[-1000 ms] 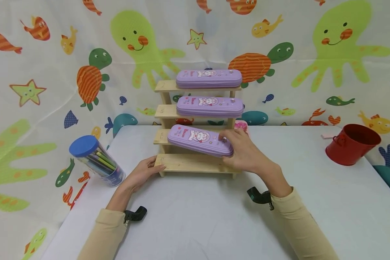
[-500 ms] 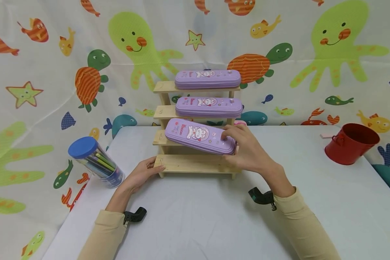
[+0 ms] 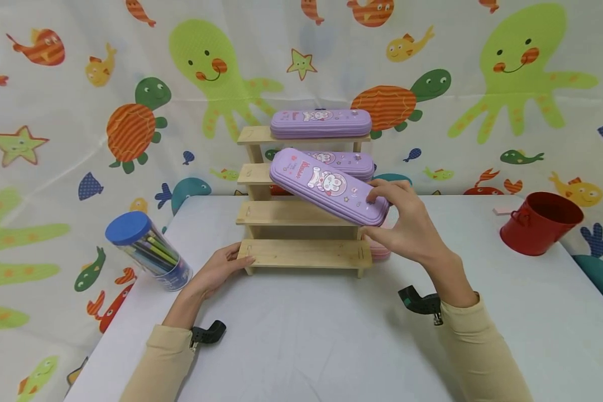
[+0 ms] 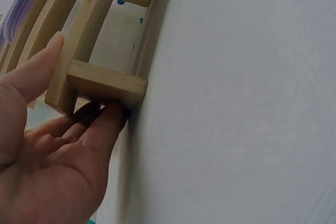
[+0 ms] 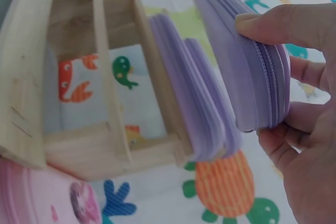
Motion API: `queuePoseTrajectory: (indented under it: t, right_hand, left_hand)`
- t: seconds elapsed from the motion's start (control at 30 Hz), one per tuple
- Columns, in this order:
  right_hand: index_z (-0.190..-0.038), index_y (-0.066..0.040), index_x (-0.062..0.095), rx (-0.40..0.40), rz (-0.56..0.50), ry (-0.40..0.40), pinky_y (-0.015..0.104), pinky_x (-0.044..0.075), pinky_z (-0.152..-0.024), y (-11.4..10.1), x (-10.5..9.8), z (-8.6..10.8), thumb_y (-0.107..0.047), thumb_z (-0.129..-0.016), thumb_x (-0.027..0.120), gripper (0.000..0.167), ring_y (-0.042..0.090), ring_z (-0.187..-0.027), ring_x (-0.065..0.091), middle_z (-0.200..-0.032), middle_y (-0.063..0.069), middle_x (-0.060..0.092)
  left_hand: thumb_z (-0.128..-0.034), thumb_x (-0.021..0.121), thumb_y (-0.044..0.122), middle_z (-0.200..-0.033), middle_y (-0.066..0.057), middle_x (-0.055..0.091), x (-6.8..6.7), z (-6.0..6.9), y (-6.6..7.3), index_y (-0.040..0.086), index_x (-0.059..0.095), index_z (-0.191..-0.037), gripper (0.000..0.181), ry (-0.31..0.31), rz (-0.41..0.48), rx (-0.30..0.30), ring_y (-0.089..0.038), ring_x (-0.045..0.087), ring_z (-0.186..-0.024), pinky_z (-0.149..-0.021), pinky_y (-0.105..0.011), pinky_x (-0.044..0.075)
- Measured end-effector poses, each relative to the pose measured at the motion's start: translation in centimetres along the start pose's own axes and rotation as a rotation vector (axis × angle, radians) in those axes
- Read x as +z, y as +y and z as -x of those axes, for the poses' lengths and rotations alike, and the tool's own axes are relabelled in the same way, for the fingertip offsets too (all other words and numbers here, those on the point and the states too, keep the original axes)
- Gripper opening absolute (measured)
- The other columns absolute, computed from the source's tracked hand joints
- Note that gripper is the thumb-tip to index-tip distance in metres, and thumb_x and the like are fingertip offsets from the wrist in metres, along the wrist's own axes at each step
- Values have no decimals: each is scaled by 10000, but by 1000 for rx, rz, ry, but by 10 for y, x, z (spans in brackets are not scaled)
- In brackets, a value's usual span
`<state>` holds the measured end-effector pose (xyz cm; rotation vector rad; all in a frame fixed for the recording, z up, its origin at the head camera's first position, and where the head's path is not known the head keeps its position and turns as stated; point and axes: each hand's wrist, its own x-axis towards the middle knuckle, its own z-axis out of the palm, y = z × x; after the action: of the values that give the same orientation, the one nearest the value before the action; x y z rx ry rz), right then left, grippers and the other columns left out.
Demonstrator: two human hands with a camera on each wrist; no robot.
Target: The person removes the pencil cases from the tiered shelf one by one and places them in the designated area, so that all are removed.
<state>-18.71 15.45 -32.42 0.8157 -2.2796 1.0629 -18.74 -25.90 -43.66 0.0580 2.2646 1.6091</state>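
Observation:
My right hand (image 3: 411, 223) holds a purple zippered pencil case (image 3: 331, 187) by its right end, tilted and raised in front of the wooden tiered rack (image 3: 306, 253). In the right wrist view the thumb presses one side of the case (image 5: 247, 66) and the fingers the other. My left hand (image 3: 218, 272) grips the left end of the rack's lowest shelf, thumb on top and fingers at the side support (image 4: 107, 82). Two similar purple cases lie on the rack: one on the top shelf (image 3: 321, 124), another on the second shelf (image 3: 359, 163), partly hidden by the held case.
A clear jar of coloured pens with a blue lid (image 3: 151, 248) stands at the left. A pink case (image 5: 47, 195) sits behind the rack's right side. Far right are a red bucket (image 3: 537, 223) and a small pale pink block (image 3: 502, 211). A sea-animal cloth hangs behind.
My right hand has lifted the purple pencil case off the third shelf, up and to the right, tilting it more. The left hand has stayed on the rack.

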Motion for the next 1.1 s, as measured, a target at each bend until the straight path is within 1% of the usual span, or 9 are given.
queuePoseTrajectory:
  t: [0.17,0.4,0.5,0.67,0.8,0.97,1.1]
  right_hand:
    - [-1023,-48,626,14,18,77,144,410,-826,4,-14,2,13,-611,910,505,188,-1113,469,-1316,148,632]
    - [-1025,-11,611,59,31,168,133,387,-819,7,-29,5,49,-617,896,501,140,-1080,445,-1280,142,645]
    - [-1050,-25,611,92,58,194,111,392,-822,10,-35,7,38,-635,889,503,98,-1102,422,-1286,143,632]
    - [-1079,-38,620,159,104,242,95,376,-825,14,-43,10,1,-666,879,489,68,-1110,397,-1317,142,612]
    - [-1103,-32,626,214,128,272,93,364,-827,17,-50,11,-27,-679,879,494,76,-1109,394,-1341,136,606]
    - [-1136,-37,630,284,151,283,78,359,-828,20,-59,15,-65,-695,881,508,97,-1131,397,-1362,125,584]
    - [-1141,-36,630,304,150,300,81,367,-823,24,-66,19,-60,-689,885,519,64,-1116,399,-1338,119,597]
  left_hand:
    - [-952,664,376,-1584,-207,346,0,0,0,20,180,-1580,868,7,5,-7,-338,385,-1443,-1197,-500,319]
    - [-954,664,362,-1585,-213,339,0,1,-1,15,188,-1577,857,8,7,0,-333,377,-1445,-1199,-499,312]
    - [-955,663,362,-1587,-212,336,-1,0,-1,15,189,-1577,855,5,3,6,-331,373,-1448,-1197,-498,312]
    - [-954,665,361,-1586,-211,339,0,-1,-2,17,192,-1577,854,3,5,14,-328,377,-1444,-1194,-495,317]
    - [-955,663,363,-1586,-215,335,-1,-1,-3,16,191,-1577,854,2,6,19,-335,370,-1448,-1198,-497,309]
    - [-956,662,361,-1590,-219,327,-1,-2,-4,9,189,-1575,855,-2,4,26,-337,366,-1451,-1198,-499,306]
    - [-956,664,355,-1590,-217,328,-1,-3,-4,11,189,-1576,853,-4,11,25,-331,372,-1447,-1195,-496,311]
